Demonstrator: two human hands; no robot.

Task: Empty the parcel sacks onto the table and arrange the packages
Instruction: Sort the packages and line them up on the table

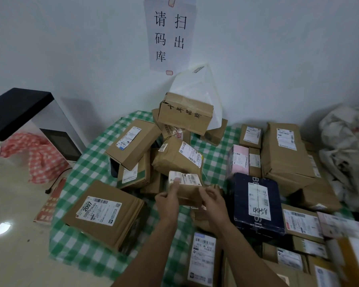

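On the green-checked desk (87,166), among piled boxes (133,141), your left hand (167,196) and right hand (212,198) grip the small brown parcel (186,188), which looks light and stiff, so hold it by its sides.

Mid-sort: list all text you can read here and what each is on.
"请扫码出库": white paper sign taped to the wall.
"十年品牌": side of the topmost brown cardboard carton.
"2097": label on the flat brown cardboard parcel, left.
"44458", handwritten: label on the dark navy box.
Every other label, including the small brown parcel's: too blurred.
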